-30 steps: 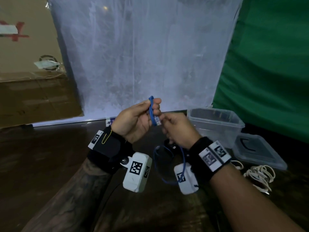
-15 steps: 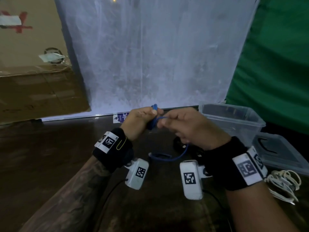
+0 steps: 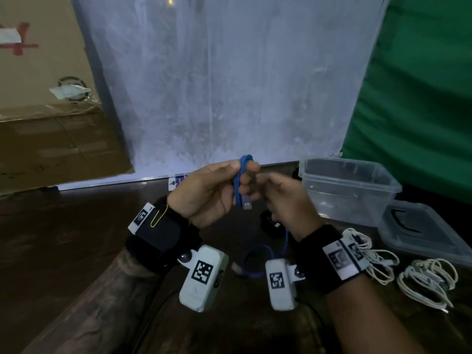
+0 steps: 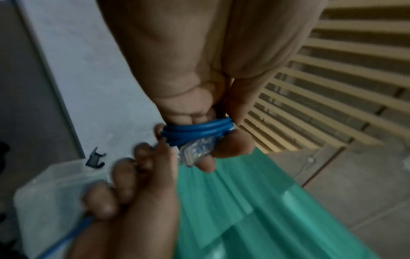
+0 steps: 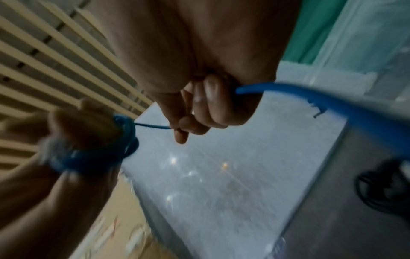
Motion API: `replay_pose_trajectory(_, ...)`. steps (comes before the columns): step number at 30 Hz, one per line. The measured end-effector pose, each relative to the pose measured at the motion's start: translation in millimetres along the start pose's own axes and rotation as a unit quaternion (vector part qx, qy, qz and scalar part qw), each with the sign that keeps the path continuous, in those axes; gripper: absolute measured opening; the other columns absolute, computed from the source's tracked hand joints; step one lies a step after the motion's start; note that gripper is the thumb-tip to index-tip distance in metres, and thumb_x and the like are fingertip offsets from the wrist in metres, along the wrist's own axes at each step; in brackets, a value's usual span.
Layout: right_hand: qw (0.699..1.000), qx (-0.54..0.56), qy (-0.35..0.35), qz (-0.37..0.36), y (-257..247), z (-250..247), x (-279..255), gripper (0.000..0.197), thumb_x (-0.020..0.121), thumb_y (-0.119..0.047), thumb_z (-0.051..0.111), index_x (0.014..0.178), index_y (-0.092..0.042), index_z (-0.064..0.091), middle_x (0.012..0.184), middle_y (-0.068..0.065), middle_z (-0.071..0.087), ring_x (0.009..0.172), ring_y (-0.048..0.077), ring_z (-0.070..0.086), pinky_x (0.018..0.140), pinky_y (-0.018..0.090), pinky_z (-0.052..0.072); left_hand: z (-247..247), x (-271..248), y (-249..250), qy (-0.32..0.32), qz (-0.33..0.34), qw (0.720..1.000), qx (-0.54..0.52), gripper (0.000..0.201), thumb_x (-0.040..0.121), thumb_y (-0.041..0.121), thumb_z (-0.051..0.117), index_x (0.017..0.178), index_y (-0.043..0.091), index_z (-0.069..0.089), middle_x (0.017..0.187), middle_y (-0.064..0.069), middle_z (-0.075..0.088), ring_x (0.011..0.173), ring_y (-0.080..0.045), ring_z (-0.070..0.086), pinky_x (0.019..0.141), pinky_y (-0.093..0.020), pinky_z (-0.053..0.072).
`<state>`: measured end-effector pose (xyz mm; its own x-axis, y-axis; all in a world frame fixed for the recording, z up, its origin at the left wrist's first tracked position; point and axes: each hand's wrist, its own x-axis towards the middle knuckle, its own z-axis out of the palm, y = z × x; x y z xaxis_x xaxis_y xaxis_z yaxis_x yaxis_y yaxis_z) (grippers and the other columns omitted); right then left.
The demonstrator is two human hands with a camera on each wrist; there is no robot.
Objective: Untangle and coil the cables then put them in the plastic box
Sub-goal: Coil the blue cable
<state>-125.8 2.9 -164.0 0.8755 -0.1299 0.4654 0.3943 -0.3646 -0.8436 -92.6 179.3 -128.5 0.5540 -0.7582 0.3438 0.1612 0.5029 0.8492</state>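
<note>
We hold the blue cable up over the middle of the desk, its coils bunched in our left hand. That grip is pinching the coils between thumb and fingertips, with the clear plug lying against the fingers. At 3 o'clock of it, our right hand is curled round the loose run of the same cable, which passes from the coil through that fist and drops toward 6 o'clock; its tail loops on the desk between our two wrists.

The plastic box stands open at 3 o'clock of the hands, near them, and we see no cable in it. Its lid lies flat just beside it at 4 o'clock. Two bundles of white cable rest on the desk at 4 o'clock of our right wrist. A black cable lies on the desk below the hands, partly hidden.

At 12 o'clock hangs a pale plastic sheet, with cardboard at 10 o'clock and green cloth at 2 o'clock.
</note>
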Motion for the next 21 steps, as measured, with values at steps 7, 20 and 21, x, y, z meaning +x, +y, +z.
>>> replay_pose_trajectory(7,0.977,-0.102,-0.182,0.047,-17,15,-25,0.028,0.105,-0.025,0.045,0.115,-0.015,0.069,0.062,-0.006,0.053,0.046,-0.004,0.046,0.046,0.007,0.034,-22,7,-2,0.153,0.058,0.986,0.000,0.027,0.101,0.016,0.034,0.108,0.001,0.056,0.078,-0.002,0.061,0.071,-0.012,0.064,0.081,-0.028,0.056)
replay_pose_trajectory(20,0.988,-0.066,-0.073,-0.121,-19,-3,-22,0.019,0.094,-0.021,0.064,0.083,-0.009,0.074,0.075,0.007,0.072,0.071,0.024,0.069,0.072,0.048,0.054,-34,5,-29,0.104,-0.045,0.942,0.317,0.027,0.092,0.026,0.054,0.091,0.003,0.068,0.075,-0.012,0.064,0.069,-0.029,0.056,0.065,-0.036,0.047)
replay_pose_trajectory(21,0.987,-0.060,-0.048,-0.139,-18,-7,-20,0.018,0.094,-0.019,0.065,0.082,-0.008,0.072,0.075,0.005,0.072,0.072,0.022,0.070,0.072,0.048,0.055,-30,5,-28,0.089,-0.068,0.953,0.282,0.028,0.090,0.026,0.052,0.090,0.002,0.066,0.074,-0.012,0.062,0.067,-0.028,0.055,0.063,-0.033,0.048)
